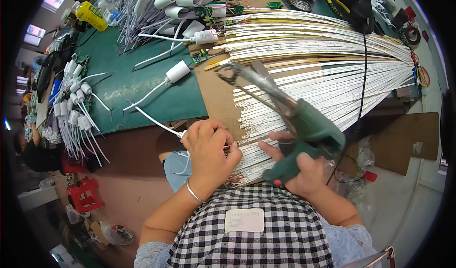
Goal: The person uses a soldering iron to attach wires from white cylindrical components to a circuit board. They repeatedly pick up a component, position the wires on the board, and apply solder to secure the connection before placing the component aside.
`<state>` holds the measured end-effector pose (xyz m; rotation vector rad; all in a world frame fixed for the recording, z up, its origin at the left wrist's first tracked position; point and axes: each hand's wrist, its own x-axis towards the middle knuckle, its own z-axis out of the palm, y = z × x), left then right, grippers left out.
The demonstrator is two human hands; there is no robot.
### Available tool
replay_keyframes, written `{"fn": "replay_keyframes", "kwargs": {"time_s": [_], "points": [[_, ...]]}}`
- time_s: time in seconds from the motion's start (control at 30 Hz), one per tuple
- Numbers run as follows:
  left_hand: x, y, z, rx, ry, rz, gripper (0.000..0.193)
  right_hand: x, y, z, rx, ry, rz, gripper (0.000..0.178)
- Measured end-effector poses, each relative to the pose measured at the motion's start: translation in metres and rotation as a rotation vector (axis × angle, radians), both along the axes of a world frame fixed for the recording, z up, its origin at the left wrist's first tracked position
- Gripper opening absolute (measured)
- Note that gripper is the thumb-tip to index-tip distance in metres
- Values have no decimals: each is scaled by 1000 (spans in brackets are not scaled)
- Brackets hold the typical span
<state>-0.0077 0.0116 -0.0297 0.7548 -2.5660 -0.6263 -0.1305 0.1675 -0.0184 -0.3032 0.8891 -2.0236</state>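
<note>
Each grip is full: left hand holds a white cable, right hand a green gun-shaped tool

Left hand (bunched), right hand curled

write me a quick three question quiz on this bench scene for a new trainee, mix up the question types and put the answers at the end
1. Multiple choice: which of the hands holds the green gun-shaped tool?
A) the left
B) the right
C) neither

2. True or false: the narrow white strips lie mostly to the right of the left hand.

3. Fill in the missing word: a metal ____ circles the left wrist.

Key:
1. B, the right hand
2. True
3. bangle
</note>
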Motion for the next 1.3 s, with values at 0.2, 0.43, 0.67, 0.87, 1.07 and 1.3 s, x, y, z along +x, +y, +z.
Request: {"fn": "replay_keyframes", "kwargs": {"time_s": [0.2,0.43,0.67,0.87,1.07,1.3], "points": [[1,0,-2,-16,-5,0,16,6,-13,-18,4,17,-26,68],[1,1,-1,-43,-18,9,16,8,-9,-23,53,105,37,69],[1,1,0,-30,-15,4,15,7,-5,-19,105,124,112,69],[4,-1,0,17,9,-8,14,7,-6,-18,106,128,104,68],[3,-1,2,0,-10,-24,14,8,-6,-18,105,142,97,68],[2,-2,-1,9,5,-35,14,8,-7,-15,125,97,52,69]]}}
